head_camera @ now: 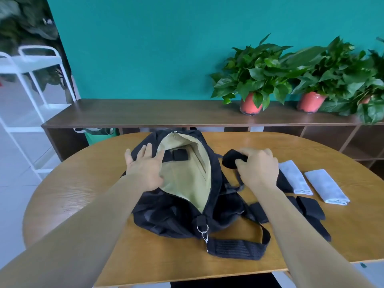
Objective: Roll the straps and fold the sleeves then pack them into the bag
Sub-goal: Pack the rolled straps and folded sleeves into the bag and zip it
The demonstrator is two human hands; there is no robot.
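Black rolled strap (229,161) lies half hidden in the gripping right hand (257,169); flat left hand (145,167) presses the bag (166,215).

The bag (170,215) is black, with a pale khaki lining (185,177) and a silver clip (202,228). The rolled strap (230,160) is black. The black shoulder pad (236,248) near the table's front edge seems ribbed. The 2 folded sleeves (295,177) (326,187) near the right edge are light grey. The table (83,183) is honey-brown with wood grain. The 2 pots (250,106) (309,102) are orange-red and the wall (145,48) is teal.
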